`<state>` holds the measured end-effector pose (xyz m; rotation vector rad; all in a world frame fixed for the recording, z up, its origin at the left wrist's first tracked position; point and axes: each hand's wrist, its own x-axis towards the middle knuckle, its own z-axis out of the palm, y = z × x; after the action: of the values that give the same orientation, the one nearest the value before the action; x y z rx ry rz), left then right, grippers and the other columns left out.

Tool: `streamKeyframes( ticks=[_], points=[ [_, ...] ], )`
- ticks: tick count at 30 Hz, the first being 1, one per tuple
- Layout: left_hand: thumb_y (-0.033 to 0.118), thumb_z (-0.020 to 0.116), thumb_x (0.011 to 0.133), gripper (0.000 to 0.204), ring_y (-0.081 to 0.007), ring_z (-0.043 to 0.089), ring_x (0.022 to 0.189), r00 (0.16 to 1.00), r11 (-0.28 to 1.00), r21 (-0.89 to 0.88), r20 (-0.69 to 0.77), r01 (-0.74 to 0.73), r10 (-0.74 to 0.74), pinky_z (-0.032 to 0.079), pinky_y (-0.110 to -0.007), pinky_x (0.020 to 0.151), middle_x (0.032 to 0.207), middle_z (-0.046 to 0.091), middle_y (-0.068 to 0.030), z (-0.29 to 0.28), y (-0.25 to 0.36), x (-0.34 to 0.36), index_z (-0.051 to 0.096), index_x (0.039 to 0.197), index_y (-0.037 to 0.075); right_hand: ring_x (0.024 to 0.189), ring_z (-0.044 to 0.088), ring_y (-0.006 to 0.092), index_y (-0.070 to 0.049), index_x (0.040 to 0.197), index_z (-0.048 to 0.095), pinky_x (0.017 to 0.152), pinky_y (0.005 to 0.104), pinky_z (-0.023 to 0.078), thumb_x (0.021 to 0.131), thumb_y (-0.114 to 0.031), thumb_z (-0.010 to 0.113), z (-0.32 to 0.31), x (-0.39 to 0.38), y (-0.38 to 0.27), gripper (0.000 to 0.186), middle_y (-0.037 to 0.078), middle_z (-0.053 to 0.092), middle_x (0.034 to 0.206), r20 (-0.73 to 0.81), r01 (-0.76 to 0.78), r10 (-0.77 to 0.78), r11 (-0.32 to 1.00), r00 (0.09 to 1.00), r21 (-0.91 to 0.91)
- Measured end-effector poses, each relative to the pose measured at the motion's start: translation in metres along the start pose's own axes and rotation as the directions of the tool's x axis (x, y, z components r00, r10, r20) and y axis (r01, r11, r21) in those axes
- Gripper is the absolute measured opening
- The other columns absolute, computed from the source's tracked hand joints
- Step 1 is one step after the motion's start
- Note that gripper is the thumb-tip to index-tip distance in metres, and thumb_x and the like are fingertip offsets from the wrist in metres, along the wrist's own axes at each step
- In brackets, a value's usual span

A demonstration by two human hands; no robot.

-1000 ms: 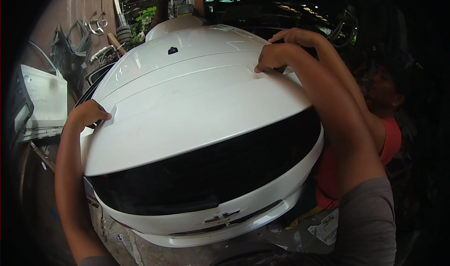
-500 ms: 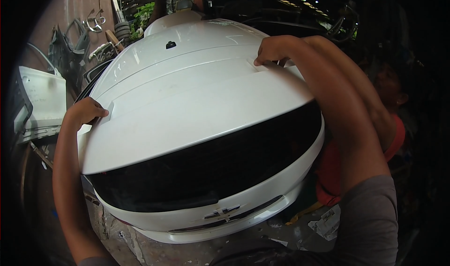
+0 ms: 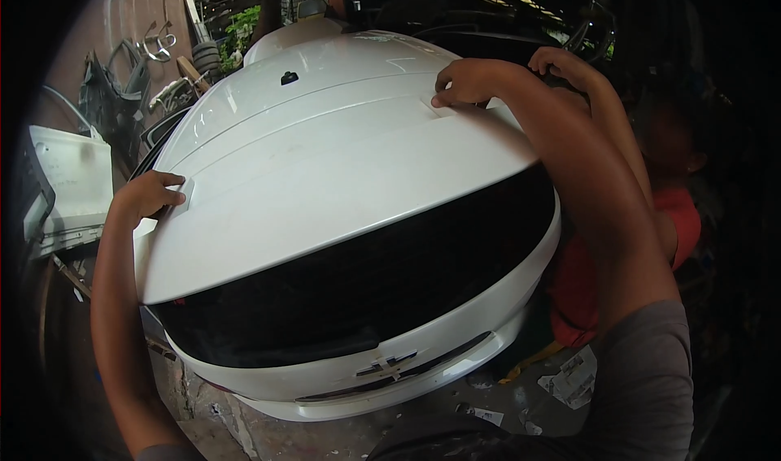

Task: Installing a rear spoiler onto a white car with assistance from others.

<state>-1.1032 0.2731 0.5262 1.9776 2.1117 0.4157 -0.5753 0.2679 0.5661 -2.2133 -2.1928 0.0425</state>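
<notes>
A white car rear with a wide spoiler panel (image 3: 342, 193) fills the middle, above a dark rear window (image 3: 366, 274). My left hand (image 3: 167, 191) has its fingers bent on the panel's left end, at a small raised edge, with thumb and forefinger slightly apart. My right hand (image 3: 455, 91) has curled fingers gripping the panel's far right end beside a similar recess; some fingertips are hidden behind the hand. A small black fitting (image 3: 289, 78) sits on the roof (image 3: 325, 63) beyond the panel.
A co-worker in a red top (image 3: 671, 225) stands at the right behind my arm, one hand (image 3: 569, 67) raised with bent fingers. At the left are loose body panels (image 3: 69, 176), stacked tyres (image 3: 209, 53) and hanging parts (image 3: 159, 42). Papers (image 3: 565, 376) lie on the floor (image 3: 342, 437).
The co-worker's hand has moved right, away from beside my right hand. The car's roof appears slightly higher and further left in view. My hands remain on the panel.
</notes>
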Motion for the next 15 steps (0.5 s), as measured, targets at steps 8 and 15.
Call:
streamKeyframes(
  ticks=[8,15],
  points=[
    [0.015,0.08,0.082,0.06,-0.0229,0.073,0.09,0.998,0.998,-0.06,0.056,0.02,-0.016,0.057,-0.034,0.088,0.112,0.075,-0.0171,0.0,-0.006,0.014,0.065,0.14,0.009,0.11,0.065,0.0342,-0.006,0.137,0.062,0.099,0.0441,0.05,0.105,-0.038,0.056,0.003,0.0,-0.005,0.046,0.019,0.065,0.128,-0.348,0.164,-0.165,0.986,0.923,-0.03],
    [0.014,0.079,0.084,0.058,-0.0226,0.073,0.09,0.999,0.998,-0.055,0.035,-0.015,0.017,0.057,-0.036,0.087,0.113,0.074,-0.017,0.0,-0.005,0.01,0.064,0.14,0.007,0.12,0.063,0.0336,-0.008,0.145,0.056,0.103,0.0448,0.048,0.106,-0.042,0.051,0.009,-0.014,-0.01,0.052,0.018,0.069,0.125,-0.262,0.172,-0.179,0.984,0.948,-0.052]
  ],
)
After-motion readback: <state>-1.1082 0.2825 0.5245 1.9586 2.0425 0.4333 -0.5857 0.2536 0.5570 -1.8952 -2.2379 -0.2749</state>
